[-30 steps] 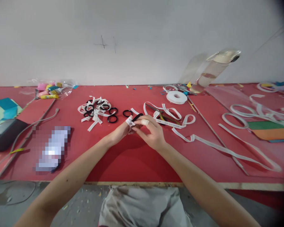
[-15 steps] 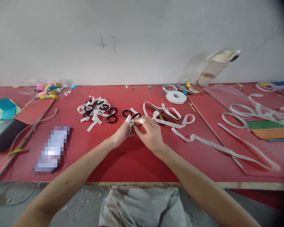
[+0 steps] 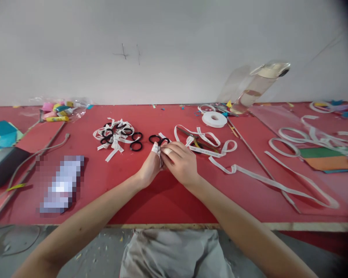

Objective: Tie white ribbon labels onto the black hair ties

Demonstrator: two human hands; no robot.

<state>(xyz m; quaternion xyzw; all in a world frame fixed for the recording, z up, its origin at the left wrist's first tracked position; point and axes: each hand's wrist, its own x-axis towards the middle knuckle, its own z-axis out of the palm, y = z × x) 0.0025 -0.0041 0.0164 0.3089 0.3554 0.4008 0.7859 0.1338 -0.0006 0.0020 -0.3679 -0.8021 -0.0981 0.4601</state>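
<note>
My left hand and my right hand meet over the middle of the red table. Both are closed, fingertips pinched on a printed white ribbon whose lower part the fingers hide. Just beyond my fingertips are black hair ties; whether the ribbon is tied to one of them I cannot tell. To the left lies a pile of black hair ties with white ribbon bows. Scissors lie to the right of my hands, partly under a loose white ribbon.
A white ribbon roll and a tilted bottle stand toward the wall. A blurred phone and a dark device lie left. Ribbon loops and coloured sheets are at right. The table's front edge is near me.
My right hand's fingers have curled in closer to the left thumb over the ribbon. The view has shifted slightly; the things on the table stay put.
</note>
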